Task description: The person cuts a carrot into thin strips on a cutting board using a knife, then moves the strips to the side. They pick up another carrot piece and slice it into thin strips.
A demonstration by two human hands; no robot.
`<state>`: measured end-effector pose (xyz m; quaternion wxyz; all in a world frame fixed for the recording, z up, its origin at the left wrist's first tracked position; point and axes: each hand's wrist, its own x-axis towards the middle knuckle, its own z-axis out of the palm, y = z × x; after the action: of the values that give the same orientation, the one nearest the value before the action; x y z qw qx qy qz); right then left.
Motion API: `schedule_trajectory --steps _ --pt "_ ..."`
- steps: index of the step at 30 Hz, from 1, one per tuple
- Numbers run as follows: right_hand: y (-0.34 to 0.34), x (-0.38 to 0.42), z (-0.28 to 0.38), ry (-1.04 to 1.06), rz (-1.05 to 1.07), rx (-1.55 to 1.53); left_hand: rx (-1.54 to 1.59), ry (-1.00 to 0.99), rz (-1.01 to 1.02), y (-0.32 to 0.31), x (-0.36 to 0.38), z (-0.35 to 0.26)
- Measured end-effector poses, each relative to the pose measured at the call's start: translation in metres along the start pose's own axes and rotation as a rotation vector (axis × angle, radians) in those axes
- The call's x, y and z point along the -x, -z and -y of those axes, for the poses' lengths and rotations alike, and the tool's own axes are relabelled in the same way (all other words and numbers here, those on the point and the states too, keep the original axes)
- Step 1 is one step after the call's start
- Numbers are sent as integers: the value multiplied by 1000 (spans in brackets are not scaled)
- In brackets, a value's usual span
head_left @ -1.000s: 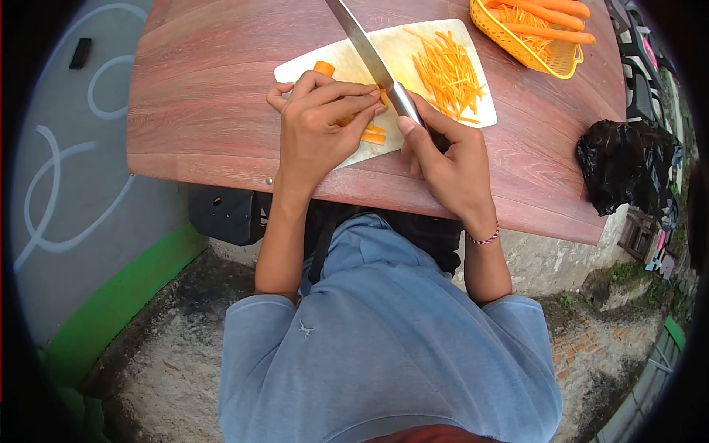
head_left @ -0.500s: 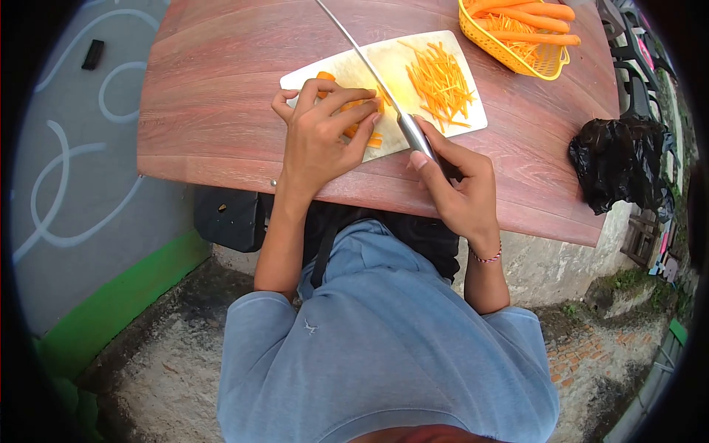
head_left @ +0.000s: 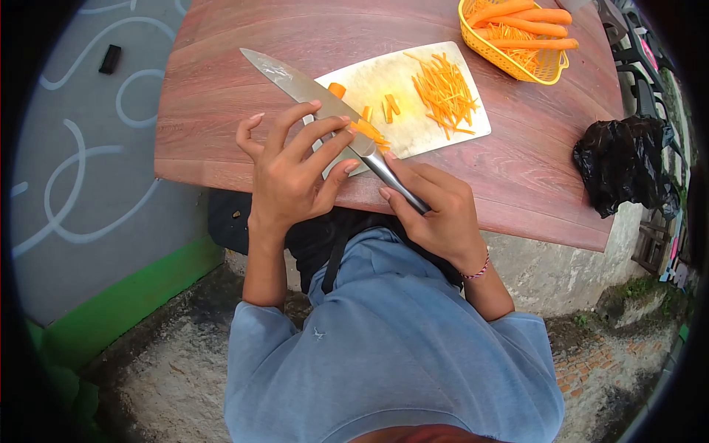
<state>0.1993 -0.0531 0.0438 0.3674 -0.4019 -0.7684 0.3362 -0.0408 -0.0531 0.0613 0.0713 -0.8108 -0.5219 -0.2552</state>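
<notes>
My right hand (head_left: 436, 210) grips the handle of a large kitchen knife (head_left: 284, 79), its broad side turned up and its tip pointing to the far left. At the blade, my left hand (head_left: 295, 166) has its fingers spread, the fingertips overlapping the steel. Beneath both lies a white cutting board (head_left: 443, 144). Carrot slices (head_left: 369, 133) show along the blade's edge, partly hidden by it and the fingers. A short carrot piece (head_left: 337, 90) sits at the board's left, and a few cut sticks (head_left: 390, 109) lie mid-board. Thin carrot strips (head_left: 447, 96) form a pile on the right.
A yellow basket (head_left: 509, 65) at the back right holds whole carrots (head_left: 532, 28) and shredded carrot. A black plastic bag (head_left: 624, 162) rests at the right edge of the reddish wooden table (head_left: 221, 111). A painted grey wall (head_left: 96, 184) stands at the left.
The knife has swung left and turned flat, its handle moving nearer my body. My left hand has come off the carrot pieces, shifted left and spread, uncovering sticks on the board.
</notes>
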Motion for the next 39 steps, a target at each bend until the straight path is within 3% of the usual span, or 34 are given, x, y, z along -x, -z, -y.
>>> schedule_trajectory --steps 15,18,24,26,30,33,39 --pt "-16 -2 -5 94 6 121 -79 -50 158 -20 -18 5" --pt "-12 -2 -1 73 24 93 -51 -80 108 -23 -21 5" --pt "7 4 -7 -63 -2 -106 106 -5 -256 -34 -8 15" --pt "18 8 -8 -245 -11 -178 327 92 -233 -39 -8 12" --pt "22 18 -27 -369 -111 -309 233 201 -73 -57 -28 -4" --pt "19 21 -34 -418 -147 -446 158 158 -9 -69 -38 -9" --pt "18 23 -39 -402 -127 -409 215 209 22 -71 -42 -9"
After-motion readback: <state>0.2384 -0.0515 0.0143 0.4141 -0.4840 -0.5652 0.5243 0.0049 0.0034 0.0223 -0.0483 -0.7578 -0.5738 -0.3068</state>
